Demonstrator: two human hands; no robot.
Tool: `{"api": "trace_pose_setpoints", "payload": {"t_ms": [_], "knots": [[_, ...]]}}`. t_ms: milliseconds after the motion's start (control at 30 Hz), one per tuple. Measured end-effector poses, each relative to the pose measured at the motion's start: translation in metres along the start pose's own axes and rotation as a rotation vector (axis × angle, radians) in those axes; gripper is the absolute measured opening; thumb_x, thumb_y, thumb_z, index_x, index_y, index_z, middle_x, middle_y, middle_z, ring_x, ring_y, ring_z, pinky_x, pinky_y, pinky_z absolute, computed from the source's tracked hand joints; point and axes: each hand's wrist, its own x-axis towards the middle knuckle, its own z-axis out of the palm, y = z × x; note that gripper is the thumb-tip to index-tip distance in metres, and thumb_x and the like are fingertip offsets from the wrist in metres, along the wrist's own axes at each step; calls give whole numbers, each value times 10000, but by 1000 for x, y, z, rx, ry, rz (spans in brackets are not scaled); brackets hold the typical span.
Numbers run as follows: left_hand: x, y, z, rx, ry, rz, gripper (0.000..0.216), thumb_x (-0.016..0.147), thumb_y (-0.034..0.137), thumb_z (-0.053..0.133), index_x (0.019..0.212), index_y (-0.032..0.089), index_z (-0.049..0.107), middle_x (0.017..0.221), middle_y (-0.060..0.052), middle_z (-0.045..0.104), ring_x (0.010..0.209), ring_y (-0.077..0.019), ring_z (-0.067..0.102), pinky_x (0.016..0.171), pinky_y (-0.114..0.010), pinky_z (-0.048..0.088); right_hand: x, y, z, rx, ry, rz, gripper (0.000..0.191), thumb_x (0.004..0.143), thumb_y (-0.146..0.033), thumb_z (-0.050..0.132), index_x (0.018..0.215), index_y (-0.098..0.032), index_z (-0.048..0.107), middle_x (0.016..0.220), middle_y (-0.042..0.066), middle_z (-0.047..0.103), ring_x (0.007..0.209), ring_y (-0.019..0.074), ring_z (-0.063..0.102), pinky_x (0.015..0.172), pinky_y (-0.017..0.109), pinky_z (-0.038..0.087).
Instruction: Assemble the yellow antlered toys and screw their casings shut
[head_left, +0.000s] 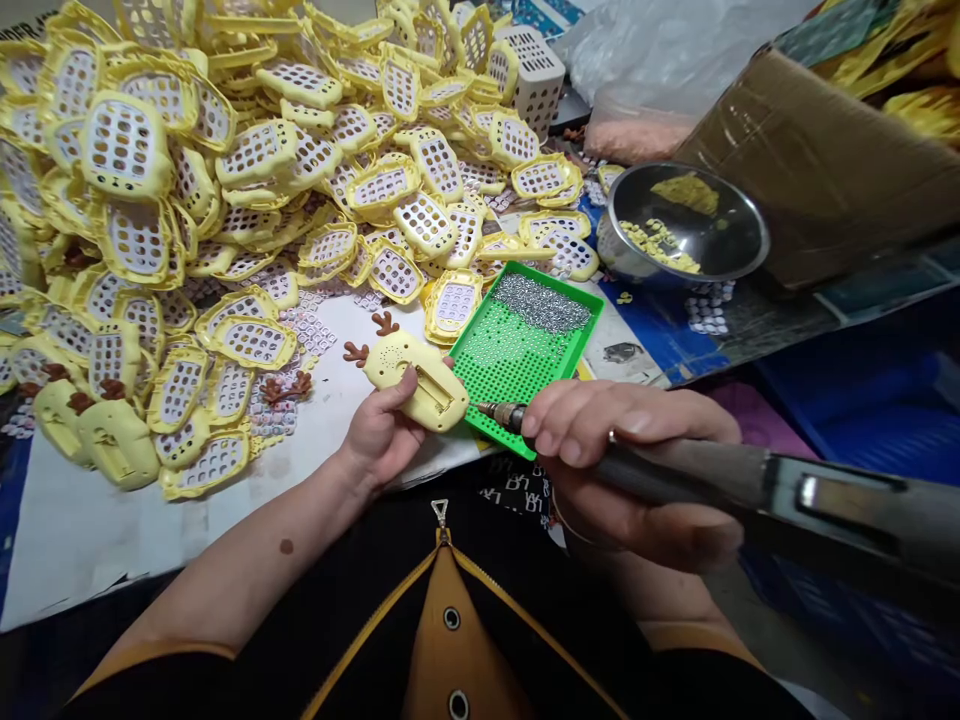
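My left hand point(384, 432) is closed round a yellow toy shell point(412, 378) with two brown antlers, held back side up at the near table edge. My right hand point(622, 450) grips an electric screwdriver point(750, 480), whose bit point(491, 410) points left at the shell's lower end, almost touching it. Just behind the bit lies a green screw tray point(517, 380) with a heap of small silver screws point(541, 303) at its far end.
A big pile of yellow keypad frames point(225, 180) covers the left and back of the table. Finished yellow shells point(112, 440) lie at the left. A steel bowl point(686, 235) with yellow bits, a taped cardboard box point(825, 160) and a plastic bag point(660, 60) stand at the right.
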Motion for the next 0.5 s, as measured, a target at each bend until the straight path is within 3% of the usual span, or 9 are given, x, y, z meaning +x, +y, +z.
{"api": "trace_pose_setpoints", "payload": {"t_ms": [200, 367, 500], "knots": [[-1, -2, 2, 46, -13, 16, 322, 760, 244, 678, 1057, 119, 674, 1077, -109, 713, 1047, -280, 641, 879, -383, 541, -2, 14, -2, 64, -10, -60, 299, 758, -478, 616, 892, -213, 660, 544, -29, 540, 459, 139, 550, 464, 325, 496], [-4, -8, 4, 130, -57, 161, 449, 639, 235, 782, 1065, 138, 680, 1008, -87, 728, 1031, -265, 643, 914, -345, 504, -9, 18, -4, 64, -82, 24, 170, 723, -348, 650, 824, -213, 626, 589, -18, 567, 509, 157, 573, 518, 368, 520], [-3, -6, 4, 146, -58, 160, 448, 617, 240, 798, 1040, 140, 689, 1002, -90, 728, 1006, -268, 652, 899, -357, 511, -4, 18, -2, 44, -79, -26, 193, 736, -420, 634, 800, -240, 611, 545, -35, 542, 454, 140, 547, 462, 334, 497]]}}
